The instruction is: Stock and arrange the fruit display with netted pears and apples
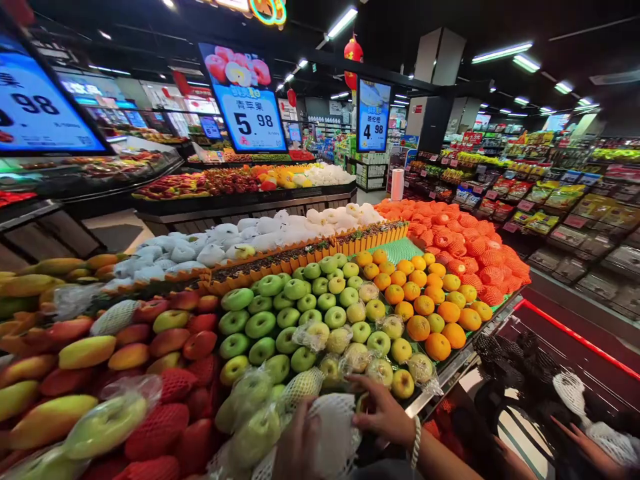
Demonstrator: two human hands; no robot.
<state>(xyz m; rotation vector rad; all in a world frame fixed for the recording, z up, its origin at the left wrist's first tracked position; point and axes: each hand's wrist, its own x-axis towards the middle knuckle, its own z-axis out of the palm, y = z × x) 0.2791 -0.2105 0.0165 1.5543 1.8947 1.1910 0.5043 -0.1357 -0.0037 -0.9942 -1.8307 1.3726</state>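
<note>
Low in the middle of the view, a white foam fruit net (334,427) lies between my two hands. My left hand (299,441) is closed around its left side. At its right edge, my right hand (384,412), with a beaded bracelet at the wrist, has its thumb against the net and its index finger stretched over the fruit. A small yellow-green patch shows between those fingers, too hidden to name. Just beyond are green apples (260,325), some in clear plastic wrap. A netted green apple (303,387) sits close to my left hand.
Mangoes (87,351) and red-netted fruit (159,427) lie left; oranges (418,327) and orange-netted fruit (480,257) lie right. White-wrapped fruit (260,233) stands behind an orange divider (310,250). Another person's hand (575,437) is lower right beside a white foam net (570,393).
</note>
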